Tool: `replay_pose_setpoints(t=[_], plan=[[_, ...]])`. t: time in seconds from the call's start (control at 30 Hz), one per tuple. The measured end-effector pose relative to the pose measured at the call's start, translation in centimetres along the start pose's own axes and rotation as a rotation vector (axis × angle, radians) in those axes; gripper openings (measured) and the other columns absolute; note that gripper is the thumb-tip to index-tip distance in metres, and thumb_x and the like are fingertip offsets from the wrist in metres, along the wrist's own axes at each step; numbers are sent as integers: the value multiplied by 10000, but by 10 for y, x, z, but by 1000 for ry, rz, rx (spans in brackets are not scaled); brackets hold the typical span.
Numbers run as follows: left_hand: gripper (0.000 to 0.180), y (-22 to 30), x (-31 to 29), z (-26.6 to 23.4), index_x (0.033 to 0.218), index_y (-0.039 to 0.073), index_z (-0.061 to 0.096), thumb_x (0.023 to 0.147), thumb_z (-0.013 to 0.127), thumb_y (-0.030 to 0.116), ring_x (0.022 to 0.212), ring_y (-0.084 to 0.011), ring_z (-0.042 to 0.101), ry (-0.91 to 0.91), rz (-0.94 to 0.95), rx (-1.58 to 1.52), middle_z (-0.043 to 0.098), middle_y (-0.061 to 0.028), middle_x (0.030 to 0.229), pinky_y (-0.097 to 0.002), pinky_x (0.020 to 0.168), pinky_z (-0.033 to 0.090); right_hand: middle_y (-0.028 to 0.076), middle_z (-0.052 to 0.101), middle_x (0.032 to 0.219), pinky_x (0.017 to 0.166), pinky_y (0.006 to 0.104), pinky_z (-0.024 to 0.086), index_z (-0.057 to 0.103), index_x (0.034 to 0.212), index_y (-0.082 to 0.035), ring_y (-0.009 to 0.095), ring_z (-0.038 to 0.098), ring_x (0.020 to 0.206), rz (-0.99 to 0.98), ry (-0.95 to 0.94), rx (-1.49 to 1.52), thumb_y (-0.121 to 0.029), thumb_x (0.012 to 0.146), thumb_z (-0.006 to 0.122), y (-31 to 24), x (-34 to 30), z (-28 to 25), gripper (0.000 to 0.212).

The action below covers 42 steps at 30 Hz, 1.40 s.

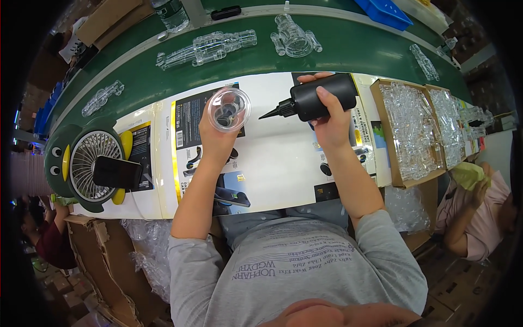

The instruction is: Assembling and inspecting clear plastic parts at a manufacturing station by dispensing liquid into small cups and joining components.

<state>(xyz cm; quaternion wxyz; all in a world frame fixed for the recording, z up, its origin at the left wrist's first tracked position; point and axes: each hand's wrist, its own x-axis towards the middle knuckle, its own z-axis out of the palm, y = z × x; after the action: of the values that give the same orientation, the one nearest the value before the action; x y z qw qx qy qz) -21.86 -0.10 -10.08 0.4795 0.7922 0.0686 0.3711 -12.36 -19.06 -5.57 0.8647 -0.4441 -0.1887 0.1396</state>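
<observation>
Clear round part (229, 109) upheld; black nozzle bottle (318, 98) horiz., tip leftward.

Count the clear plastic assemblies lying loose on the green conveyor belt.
5, though the rim may hide more. One far left, a long one left of centre, a round one at centre, a slim one to the right, a small one at far right.

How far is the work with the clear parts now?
Done, it seems: clear assemblies already lie on the green belt. In hand: the left hand holds a clear round part, and the right hand aims a black nozzle bottle at it, tip not touching. Left: two boxes of clear parts remain full.
</observation>
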Motion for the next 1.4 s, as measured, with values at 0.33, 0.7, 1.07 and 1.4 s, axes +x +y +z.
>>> replay_pose_setpoints(t=[0.33, 0.7, 1.07, 1.4], plan=[[496, 7, -2, 6, 1122, 45, 544, 655, 709, 19, 898, -202, 588, -33, 79, 69, 583, -85, 986, -284, 782, 460, 148, 602, 1011, 435, 184, 419, 491, 1065, -76, 151, 603, 815, 15, 28, 30, -157, 782, 539, 2, -3, 3, 299], [500, 6, -3, 6, 1118, 44, 546, 646, 706, 11, 897, -209, 585, -40, 98, 68, 584, -91, 984, -291, 796, 453, 143, 604, 1018, 396, 172, 366, 491, 1063, -79, 136, 601, 803, 5, 21, 31, -163, 798, 523, 4, -2, 4, 280], [497, 7, -3, 6, 1112, 33, 543, 642, 701, -1, 899, -220, 585, -47, 109, 64, 583, -101, 982, -290, 799, 451, 145, 607, 1018, 392, 168, 353, 492, 1068, -76, 131, 605, 807, 4, 30, 27, -170, 806, 518, 3, -1, 3, 281], [485, 10, -3, 6, 1106, 25, 544, 647, 700, -3, 903, -220, 585, -59, 113, 68, 585, -104, 992, -290, 805, 449, 145, 601, 1031, 486, 183, 435, 502, 1063, -75, 152, 595, 862, 14, 54, 37, -169, 800, 531, 0, 0, 1, 281]])
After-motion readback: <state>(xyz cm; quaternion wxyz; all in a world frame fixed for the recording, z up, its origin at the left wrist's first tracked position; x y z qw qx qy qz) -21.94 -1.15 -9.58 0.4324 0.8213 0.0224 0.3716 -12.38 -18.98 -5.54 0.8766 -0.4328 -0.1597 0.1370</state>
